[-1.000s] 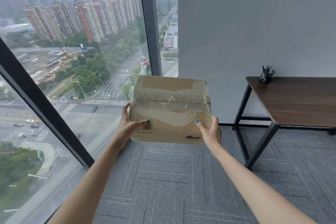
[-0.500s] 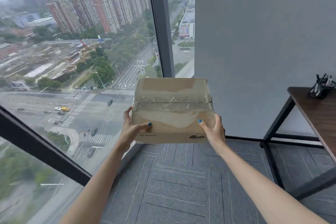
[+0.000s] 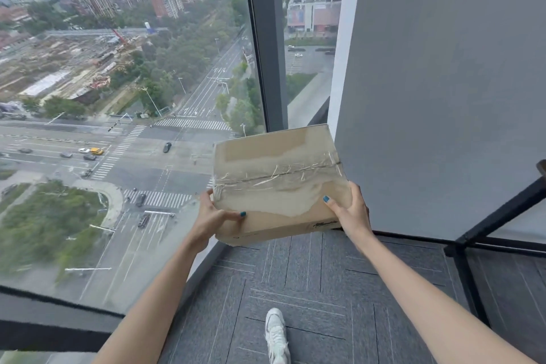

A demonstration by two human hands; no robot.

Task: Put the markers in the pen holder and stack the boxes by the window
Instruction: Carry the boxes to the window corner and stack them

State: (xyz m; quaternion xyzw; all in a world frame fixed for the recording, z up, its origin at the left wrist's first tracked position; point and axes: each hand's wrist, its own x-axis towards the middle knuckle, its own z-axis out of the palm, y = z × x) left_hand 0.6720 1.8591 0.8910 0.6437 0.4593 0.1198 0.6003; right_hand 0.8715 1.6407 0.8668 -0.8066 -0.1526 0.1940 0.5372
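Observation:
A brown cardboard box (image 3: 277, 168) with torn tape across its top hangs in the air in front of me, tilted with its left side lower. My left hand (image 3: 212, 219) grips its near left corner and my right hand (image 3: 351, 210) grips its near right corner. The box is over the corner where the floor-to-ceiling window (image 3: 124, 115) meets the grey wall (image 3: 443, 83), above the carpet. No markers or pen holder are in view.
Grey carpet tiles (image 3: 319, 289) cover the floor. Black metal table legs (image 3: 484, 239) stand at the right edge. A dark window frame post (image 3: 267, 38) rises behind the box. My white shoe (image 3: 276, 334) is at the bottom centre.
I have stepped closer to the window corner and look further down. The box has moved right and lower toward the corner and now tilts. The table top and pen holder have left the view.

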